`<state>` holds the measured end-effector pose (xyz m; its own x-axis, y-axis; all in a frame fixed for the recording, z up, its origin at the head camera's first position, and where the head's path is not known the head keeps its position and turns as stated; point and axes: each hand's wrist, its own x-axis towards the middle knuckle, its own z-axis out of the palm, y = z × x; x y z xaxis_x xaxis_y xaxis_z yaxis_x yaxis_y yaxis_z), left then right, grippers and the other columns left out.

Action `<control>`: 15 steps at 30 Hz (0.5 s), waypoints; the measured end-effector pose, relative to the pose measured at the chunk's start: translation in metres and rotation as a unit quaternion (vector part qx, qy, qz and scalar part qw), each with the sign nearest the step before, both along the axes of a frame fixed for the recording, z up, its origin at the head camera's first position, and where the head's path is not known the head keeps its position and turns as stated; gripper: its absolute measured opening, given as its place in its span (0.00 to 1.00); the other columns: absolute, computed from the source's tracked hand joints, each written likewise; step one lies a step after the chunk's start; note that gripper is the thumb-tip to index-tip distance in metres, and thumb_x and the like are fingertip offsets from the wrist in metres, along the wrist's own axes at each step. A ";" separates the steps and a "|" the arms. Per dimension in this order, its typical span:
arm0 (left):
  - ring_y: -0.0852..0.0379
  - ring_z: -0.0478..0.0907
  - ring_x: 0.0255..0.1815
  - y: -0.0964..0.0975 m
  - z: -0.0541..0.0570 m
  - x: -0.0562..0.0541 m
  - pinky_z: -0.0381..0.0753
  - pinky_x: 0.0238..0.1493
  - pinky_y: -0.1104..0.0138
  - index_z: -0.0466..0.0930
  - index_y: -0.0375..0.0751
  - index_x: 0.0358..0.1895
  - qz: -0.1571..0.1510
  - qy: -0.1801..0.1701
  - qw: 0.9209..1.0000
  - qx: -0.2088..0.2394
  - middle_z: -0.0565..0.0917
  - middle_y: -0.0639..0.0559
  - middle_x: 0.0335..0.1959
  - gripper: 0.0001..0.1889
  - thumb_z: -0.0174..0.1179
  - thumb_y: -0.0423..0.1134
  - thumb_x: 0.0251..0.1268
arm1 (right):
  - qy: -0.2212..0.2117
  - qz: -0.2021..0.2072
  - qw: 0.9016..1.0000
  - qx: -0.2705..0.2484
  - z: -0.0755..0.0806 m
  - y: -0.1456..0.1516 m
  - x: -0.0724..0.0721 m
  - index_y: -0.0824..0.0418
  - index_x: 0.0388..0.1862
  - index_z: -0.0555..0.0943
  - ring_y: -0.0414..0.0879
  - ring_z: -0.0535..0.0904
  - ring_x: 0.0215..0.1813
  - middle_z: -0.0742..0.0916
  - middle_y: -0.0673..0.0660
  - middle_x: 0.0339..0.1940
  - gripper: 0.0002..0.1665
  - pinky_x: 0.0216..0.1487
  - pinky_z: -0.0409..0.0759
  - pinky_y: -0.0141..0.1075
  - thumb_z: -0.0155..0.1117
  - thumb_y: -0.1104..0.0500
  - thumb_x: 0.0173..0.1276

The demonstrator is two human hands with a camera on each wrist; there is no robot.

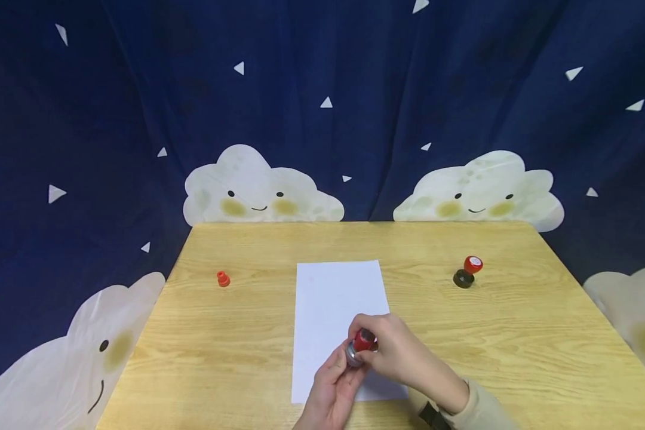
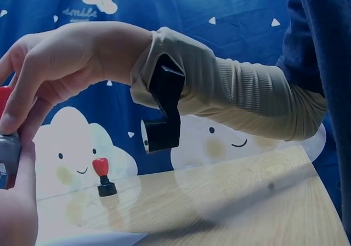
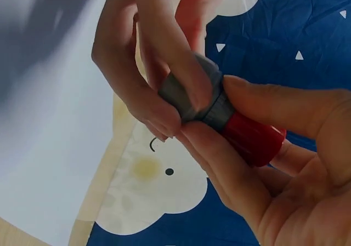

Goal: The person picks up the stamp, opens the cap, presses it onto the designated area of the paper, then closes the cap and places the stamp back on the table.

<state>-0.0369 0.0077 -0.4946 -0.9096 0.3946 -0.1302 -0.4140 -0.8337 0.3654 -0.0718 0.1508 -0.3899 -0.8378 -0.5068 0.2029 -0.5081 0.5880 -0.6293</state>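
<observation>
A small red and grey stamp [image 1: 363,340] is held between both hands, tilted, above the lower part of a white sheet of paper [image 1: 335,292]. From below, my left hand [image 1: 331,388] pinches the stamp's grey end between thumb and fingers. My right hand [image 1: 400,352] grips its red body from above. In the right wrist view, the grey end [image 3: 181,92] lies in the left fingers, while the right thumb and fingers wrap the red part [image 3: 255,139]. The fingers hide part of the stamp.
A small red cap-like piece [image 1: 223,279] stands on the wooden table [image 1: 236,346] at the left. On the right stands another stamp [image 1: 464,276], with a red knob and black base. A dark blue curtain [image 1: 365,107] with clouds hangs behind the table.
</observation>
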 end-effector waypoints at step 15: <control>0.39 0.54 0.76 -0.004 0.001 0.000 0.58 0.76 0.56 0.42 0.19 0.74 -0.007 0.022 1.000 0.013 0.57 0.27 0.73 0.30 0.40 0.36 0.81 | 0.051 0.030 0.998 -0.001 0.005 -0.001 0.002 0.55 0.30 0.81 0.35 0.76 0.28 0.84 0.45 0.27 0.22 0.27 0.80 0.28 0.71 0.79 0.43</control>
<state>-0.0371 0.0038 -0.4938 -0.9085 0.4104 -0.0789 -0.4098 -0.8374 0.3617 -0.0696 0.1496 -0.3850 -0.7806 -0.5559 0.2858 -0.6040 0.5532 -0.5738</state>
